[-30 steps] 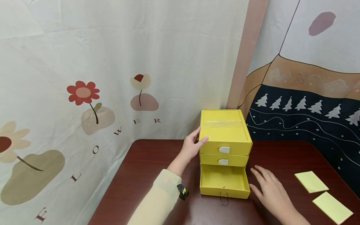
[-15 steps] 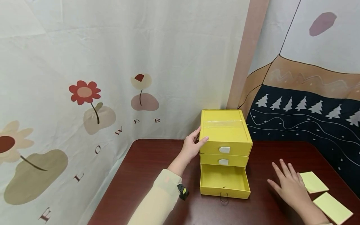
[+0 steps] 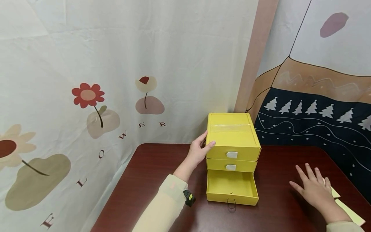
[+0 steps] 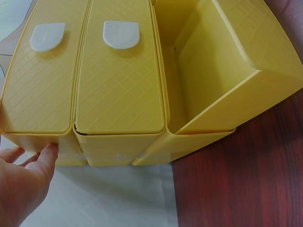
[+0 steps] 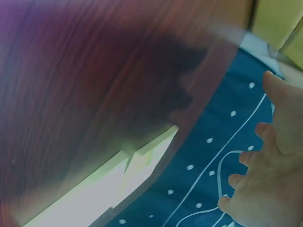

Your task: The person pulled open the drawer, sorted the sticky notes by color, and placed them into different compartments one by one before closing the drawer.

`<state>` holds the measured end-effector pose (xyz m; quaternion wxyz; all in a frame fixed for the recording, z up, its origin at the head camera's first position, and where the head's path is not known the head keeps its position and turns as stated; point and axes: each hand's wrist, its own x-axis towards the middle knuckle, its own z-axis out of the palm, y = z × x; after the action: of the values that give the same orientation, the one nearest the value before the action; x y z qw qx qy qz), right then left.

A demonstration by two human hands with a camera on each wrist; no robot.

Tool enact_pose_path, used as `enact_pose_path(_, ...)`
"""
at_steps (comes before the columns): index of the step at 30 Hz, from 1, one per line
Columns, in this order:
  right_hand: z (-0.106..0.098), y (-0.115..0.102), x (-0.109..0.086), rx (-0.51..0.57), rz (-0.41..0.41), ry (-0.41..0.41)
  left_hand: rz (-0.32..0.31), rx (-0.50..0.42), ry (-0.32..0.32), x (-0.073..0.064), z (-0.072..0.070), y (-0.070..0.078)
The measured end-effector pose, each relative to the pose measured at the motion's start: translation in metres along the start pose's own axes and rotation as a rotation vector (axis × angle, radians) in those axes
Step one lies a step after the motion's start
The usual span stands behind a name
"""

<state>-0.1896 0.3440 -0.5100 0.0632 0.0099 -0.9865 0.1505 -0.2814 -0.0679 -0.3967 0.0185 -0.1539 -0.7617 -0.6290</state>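
A yellow desktop drawer unit [image 3: 233, 135] stands on the table, and its bottom drawer [image 3: 217, 197] is pulled out with nothing large inside. My left hand [image 3: 198, 153] rests on the unit's upper left edge, thumb near the top front corner and fingers along the side. The left wrist view shows the thumb [image 4: 46, 158] against the side wall. Off to the right, my right hand [image 3: 316, 191] hovers with fingers spread, holding nothing. It partly hides two pale yellow sticky-note pads [image 3: 351, 213], and in the right wrist view these pads [image 5: 71, 203] lie near the table edge.
The two upper drawers, with white tab handles [image 3: 231, 167], are closed. A thin dark loop [image 3: 231, 205] hangs at the bottom drawer's front. Behind the dark red table [image 3: 162, 167] hangs a printed curtain [image 3: 185, 64].
My right hand has moved away from beside the pulled-out drawer, rightward to over the sticky-note pads, its fingers spreading. The left hand stays on the drawer unit.
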Motion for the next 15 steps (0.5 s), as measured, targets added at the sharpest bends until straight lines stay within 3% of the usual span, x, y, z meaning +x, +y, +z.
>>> enact_pose_path(11, -0.009, 0.026, 0.007, 0.071, 0.059, -0.139, 0.004, -0.007, -0.003, 0.000, 0.000, 0.000)
enact_pose_path(15, -0.009, 0.034, 0.010, 0.078, 0.087, -0.177, 0.000, -0.014, -0.018, -0.004, -0.002, 0.010)
